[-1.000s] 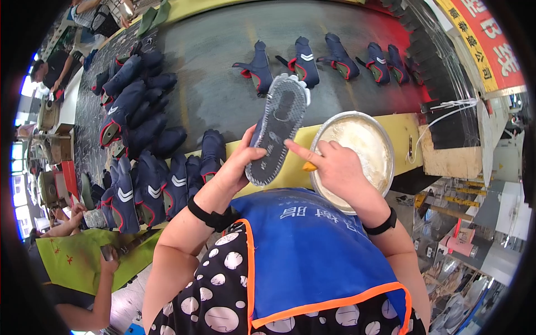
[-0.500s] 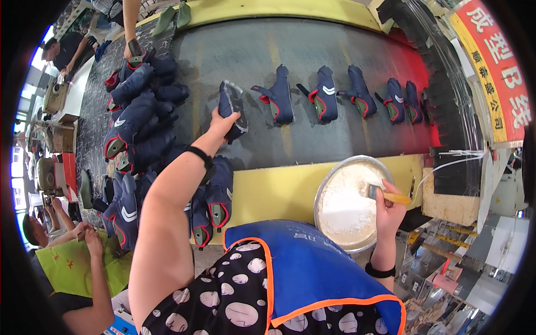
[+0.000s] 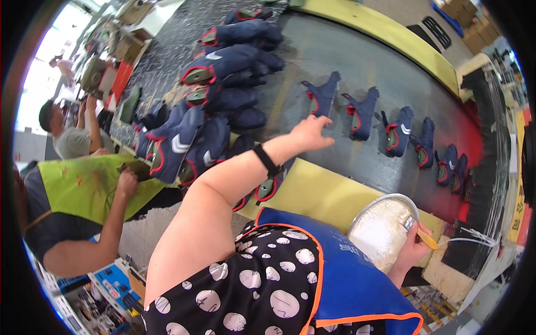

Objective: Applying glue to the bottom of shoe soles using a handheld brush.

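Note:
My left hand point(image 3: 312, 134) reaches over the dark conveyor belt, its fingers apart and nothing in them. Just beyond its fingertips lies a navy shoe upper point(image 3: 325, 96) with red trim, on its side; I cannot tell whether they touch. To the right, several similar uppers run in a row, one of them a navy upper with white chevrons point(image 3: 400, 134). My right hand point(image 3: 413, 248) grips the yellow handle of a flat brush point(image 3: 425, 237). The brush head rests at the inside edge of a metal bowl point(image 3: 365, 209) with a thick white paste in it.
A heap of navy shoe uppers on green lasts point(image 3: 223, 64) lies left of the belt. A yellow ledge point(image 3: 329, 181) runs along the near side. At left, a co-worker in a green apron point(image 3: 84, 192) holds a dark piece. Black flaps point(image 3: 484, 120) hang at the right end.
My left hand has let go of the shoe upper, which now lies on the belt at the row's left end. The view has turned left. My right hand still holds the brush at the bowl.

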{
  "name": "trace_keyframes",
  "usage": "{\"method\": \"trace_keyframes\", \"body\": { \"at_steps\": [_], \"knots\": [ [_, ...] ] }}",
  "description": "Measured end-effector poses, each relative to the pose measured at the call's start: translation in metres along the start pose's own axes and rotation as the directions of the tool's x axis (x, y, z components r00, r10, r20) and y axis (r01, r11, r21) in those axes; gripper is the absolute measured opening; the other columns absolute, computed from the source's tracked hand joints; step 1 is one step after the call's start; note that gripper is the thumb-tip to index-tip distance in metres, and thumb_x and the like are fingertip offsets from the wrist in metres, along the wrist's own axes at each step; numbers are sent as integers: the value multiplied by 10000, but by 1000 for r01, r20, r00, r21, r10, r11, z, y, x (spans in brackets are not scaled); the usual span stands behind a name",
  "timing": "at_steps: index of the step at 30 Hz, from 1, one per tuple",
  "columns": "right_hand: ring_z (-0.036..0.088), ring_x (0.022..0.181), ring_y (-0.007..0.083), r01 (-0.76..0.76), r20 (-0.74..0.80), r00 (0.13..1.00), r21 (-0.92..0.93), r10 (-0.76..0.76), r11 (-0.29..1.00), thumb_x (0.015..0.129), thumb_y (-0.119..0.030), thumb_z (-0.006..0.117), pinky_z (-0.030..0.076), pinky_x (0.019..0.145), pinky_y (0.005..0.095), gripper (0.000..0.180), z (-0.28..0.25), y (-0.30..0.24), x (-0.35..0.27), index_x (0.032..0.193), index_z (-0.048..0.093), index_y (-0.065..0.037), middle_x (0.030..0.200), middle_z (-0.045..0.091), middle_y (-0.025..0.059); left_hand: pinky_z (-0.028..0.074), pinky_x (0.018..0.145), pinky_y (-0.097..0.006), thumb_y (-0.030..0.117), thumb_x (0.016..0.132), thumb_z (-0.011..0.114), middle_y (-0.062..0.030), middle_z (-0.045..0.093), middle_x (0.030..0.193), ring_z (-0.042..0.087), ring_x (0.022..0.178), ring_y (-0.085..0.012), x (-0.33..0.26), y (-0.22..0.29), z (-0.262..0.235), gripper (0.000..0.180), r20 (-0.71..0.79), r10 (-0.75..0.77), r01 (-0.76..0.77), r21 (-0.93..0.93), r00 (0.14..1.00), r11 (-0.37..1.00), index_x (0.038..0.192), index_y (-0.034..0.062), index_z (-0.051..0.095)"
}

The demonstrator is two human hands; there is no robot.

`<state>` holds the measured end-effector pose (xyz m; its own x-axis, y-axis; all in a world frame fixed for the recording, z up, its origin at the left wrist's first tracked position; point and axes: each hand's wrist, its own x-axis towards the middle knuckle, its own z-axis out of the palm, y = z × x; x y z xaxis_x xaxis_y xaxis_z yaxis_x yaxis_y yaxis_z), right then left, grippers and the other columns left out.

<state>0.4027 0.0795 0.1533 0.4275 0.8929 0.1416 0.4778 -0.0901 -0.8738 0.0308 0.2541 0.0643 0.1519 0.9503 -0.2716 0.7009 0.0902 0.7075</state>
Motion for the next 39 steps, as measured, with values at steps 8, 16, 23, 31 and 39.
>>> {"method": "trace_keyframes", "body": {
  "at_steps": [8,16,23,31,39],
  "knots": [
    [577,832,102,70,-43,997,53,-68,996,963,-72,656,487,766,240,132,9,-28,-18,1011,596,36,925,599,61,392,1029,-514,90,696,695,-181,522,1289,498,1216,-371,-176,-13,-73,518,-566,239,206,610,789,765,1208,151,635],
    [543,803,68,94,-2,995,165,-95,982,939,-36,681,468,729,199,133,-1,-28,-34,1025,600,24,910,570,30,527,916,-465,237,623,840,-216,530,1236,615,1078,-402,-276,-96,-167,1133,-647,-383,736,452,659,504,1559,367,215],
    [575,890,94,85,-42,996,203,-78,976,920,-15,687,485,791,226,134,-26,-2,-45,1014,600,24,947,606,50,544,896,-473,295,635,847,-219,540,1254,621,1105,-396,-241,-70,-168,1050,-698,-333,757,470,633,453,1518,410,291],
    [689,705,182,-114,-198,976,-106,92,988,833,-198,784,526,650,304,236,-39,88,-80,935,694,-4,794,710,102,464,1006,-413,91,723,718,-194,465,1427,587,1158,-294,-223,5,-121,906,-530,299,-297,92,794,951,1538,128,322],
    [680,724,291,-178,-121,983,-431,139,884,805,-227,778,529,672,387,231,-22,138,-94,875,674,-33,794,703,121,471,991,-322,72,803,593,-132,580,1297,600,1130,-231,-177,74,13,703,521,239,312,-755,820,576,1474,25,388]
  ]
}}
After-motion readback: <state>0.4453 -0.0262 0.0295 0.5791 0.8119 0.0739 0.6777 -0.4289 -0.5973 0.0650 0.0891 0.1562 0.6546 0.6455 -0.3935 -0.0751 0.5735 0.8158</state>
